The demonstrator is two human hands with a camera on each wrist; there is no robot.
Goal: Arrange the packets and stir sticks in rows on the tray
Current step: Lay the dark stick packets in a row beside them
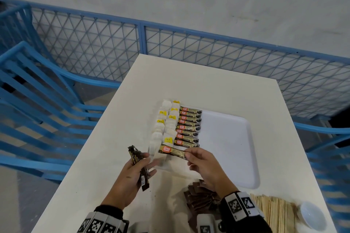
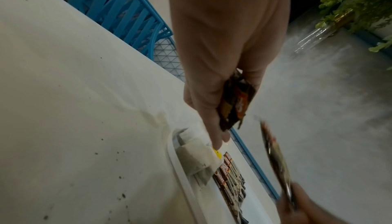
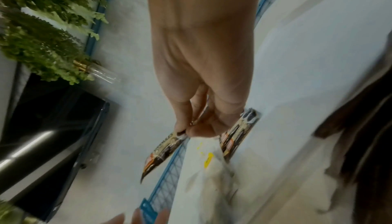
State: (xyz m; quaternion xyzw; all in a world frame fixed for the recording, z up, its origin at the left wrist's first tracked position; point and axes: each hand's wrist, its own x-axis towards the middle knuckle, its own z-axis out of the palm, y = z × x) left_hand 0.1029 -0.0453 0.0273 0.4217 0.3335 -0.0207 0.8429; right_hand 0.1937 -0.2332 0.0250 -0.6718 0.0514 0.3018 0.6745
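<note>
A white tray (image 1: 233,138) lies on the white table (image 1: 189,81). On its left part lie two columns of white tea bags (image 1: 166,125) with yellow tags, then a column of gold-and-black coffee stick packets (image 1: 189,126). My right hand (image 1: 200,162) pinches one gold coffee packet (image 1: 172,151) by its end and holds it flat just above the near end of that column; the same packet (image 3: 163,150) shows under my right fingers. My left hand (image 1: 132,172) grips a bunch of dark coffee packets (image 1: 140,168) left of the tray, and that bunch (image 2: 235,103) appears under its fingers.
A heap of brown packets (image 1: 200,198) lies near the table's front edge below my right wrist. Beside it are wooden stir sticks (image 1: 272,212) and a small white cup (image 1: 312,215). Blue chairs (image 1: 37,100) and a blue mesh fence (image 1: 189,47) surround the table.
</note>
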